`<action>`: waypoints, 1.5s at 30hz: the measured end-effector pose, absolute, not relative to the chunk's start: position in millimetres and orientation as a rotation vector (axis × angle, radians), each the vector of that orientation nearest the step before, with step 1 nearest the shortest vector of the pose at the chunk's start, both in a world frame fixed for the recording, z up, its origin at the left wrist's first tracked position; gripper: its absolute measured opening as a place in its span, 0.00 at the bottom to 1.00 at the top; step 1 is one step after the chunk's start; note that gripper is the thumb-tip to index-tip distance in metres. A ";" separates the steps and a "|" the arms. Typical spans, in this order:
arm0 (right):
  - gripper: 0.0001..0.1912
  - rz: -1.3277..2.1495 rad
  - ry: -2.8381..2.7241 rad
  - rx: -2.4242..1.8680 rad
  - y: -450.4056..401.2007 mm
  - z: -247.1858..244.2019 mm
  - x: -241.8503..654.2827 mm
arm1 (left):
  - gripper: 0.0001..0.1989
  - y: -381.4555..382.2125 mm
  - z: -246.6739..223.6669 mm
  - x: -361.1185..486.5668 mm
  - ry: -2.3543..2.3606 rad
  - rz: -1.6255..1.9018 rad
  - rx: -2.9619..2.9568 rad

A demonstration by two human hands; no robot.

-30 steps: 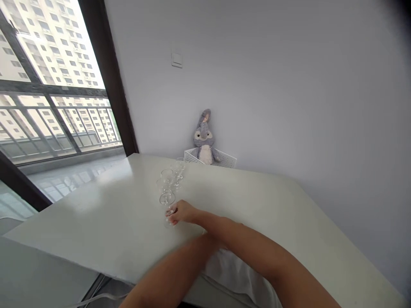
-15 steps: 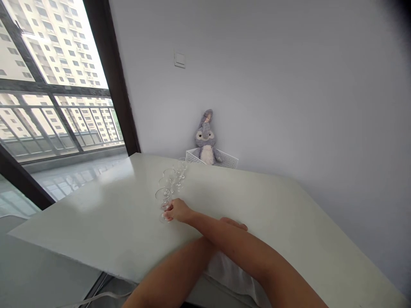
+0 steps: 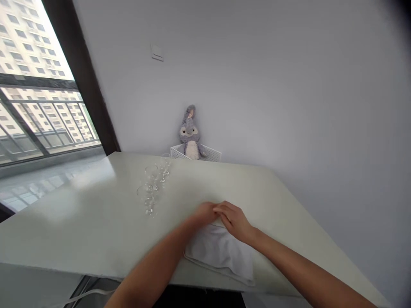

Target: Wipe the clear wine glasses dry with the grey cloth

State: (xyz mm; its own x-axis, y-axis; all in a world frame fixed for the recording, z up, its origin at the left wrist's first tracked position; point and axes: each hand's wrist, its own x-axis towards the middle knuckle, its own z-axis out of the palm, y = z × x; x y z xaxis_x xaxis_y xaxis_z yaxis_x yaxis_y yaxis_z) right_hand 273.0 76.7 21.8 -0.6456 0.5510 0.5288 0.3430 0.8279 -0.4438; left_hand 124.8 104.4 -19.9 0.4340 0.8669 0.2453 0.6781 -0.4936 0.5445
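Observation:
Several clear stemmed glasses stand in a cluster on the left part of the pale table; the nearest glass (image 3: 148,200) is free of my hands. My left hand (image 3: 205,212) is at the table's middle, smeared by motion, its fingers hidden. Against it from the right comes my right hand (image 3: 236,221), with fingers bent and drawn together toward the thumb. Whatever lies between the fingers is hidden. Just below both hands, a folded white cloth (image 3: 221,252) lies near the front edge.
Behind the table's far edge, a grey plush rabbit (image 3: 189,134) sits in a white perforated basket (image 3: 212,154). A plain wall rises behind it. At the left is a dark-framed window (image 3: 86,72), and a white cable (image 3: 93,292) hangs below the table's front edge.
My right hand has let go of the nearest glass and moved right to meet my left hand. My arms are uncrossed, exposing the cloth. The view has turned right.

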 end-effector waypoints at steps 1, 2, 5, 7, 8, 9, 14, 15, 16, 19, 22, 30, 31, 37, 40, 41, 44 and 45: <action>0.18 0.373 -2.405 -0.625 68.0 15.9 286.6 | 0.16 107.4 -14.3 118.9 1.343 0.719 2.319; 0.19 0.355 -2.506 -0.597 59.3 10.2 297.0 | 0.17 109.8 -7.6 113.0 1.376 0.733 2.309; 0.23 0.365 -2.841 -0.526 37.8 -3.2 309.3 | 0.18 110.3 20.3 98.7 1.623 0.823 2.270; 0.26 0.412 -2.962 -0.527 30.5 -7.6 304.1 | 0.18 102.6 42.4 92.7 1.698 0.884 2.283; 0.27 0.434 -2.986 -0.533 29.3 -8.5 298.7 | 0.17 96.0 52.5 90.4 1.711 0.900 2.303; 0.27 0.452 -2.997 -0.539 29.4 -8.8 291.9 | 0.17 87.6 60.8 88.3 1.734 0.919 2.316; 0.29 0.454 -2.963 -0.566 40.4 -10.1 248.9 | 0.17 27.8 56.8 77.5 2.033 1.073 2.183; 0.30 0.444 -2.946 -0.595 43.7 -11.8 241.2 | 0.17 15.3 46.9 74.8 2.073 1.114 2.157; 0.30 0.437 -2.930 -0.631 47.4 -14.1 234.7 | 0.17 3.5 35.3 71.7 2.084 1.147 2.164; 0.32 0.427 -2.895 -0.770 63.0 -22.6 228.7 | 0.15 -25.0 -1.1 58.5 2.038 1.068 2.336; 0.33 0.392 -2.849 -0.992 87.1 -30.4 249.5 | 0.15 -43.1 -27.4 40.8 2.091 0.933 2.407; 0.35 0.030 -2.409 -2.052 147.2 -51.9 415.8 | 0.18 -54.5 -44.5 21.2 2.073 0.747 2.446; 0.35 -0.037 -2.325 -2.156 148.6 -54.3 439.9 | 0.18 -53.8 -44.4 22.1 2.077 0.737 2.445; 0.33 -0.232 -1.982 -2.441 141.9 -63.2 532.1 | 0.19 -52.1 -45.4 23.8 2.125 0.740 2.440; 0.32 -0.210 -1.990 -2.437 146.2 -62.7 533.4 | 0.19 -52.5 -46.0 23.3 2.131 0.718 2.444; 0.31 -0.184 -2.010 -2.426 149.9 -61.6 527.7 | 0.19 -52.4 -46.2 23.3 2.129 0.711 2.449; 0.29 -0.075 -2.108 -2.378 166.3 -56.4 494.0 | 0.18 -51.5 -46.9 23.8 2.130 0.707 2.461; 0.29 -0.038 -2.156 -2.350 172.9 -54.3 477.3 | 0.18 -51.2 -47.4 23.9 2.132 0.710 2.463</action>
State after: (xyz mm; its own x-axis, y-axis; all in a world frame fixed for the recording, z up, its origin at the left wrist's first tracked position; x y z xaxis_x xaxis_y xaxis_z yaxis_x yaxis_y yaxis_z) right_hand 477.3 172.9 -54.3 0.0861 0.9962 -0.0148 0.9950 -0.0852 0.0512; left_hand 23.9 -51.2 -47.4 0.0995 0.8954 0.4339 0.9768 -0.1709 0.1287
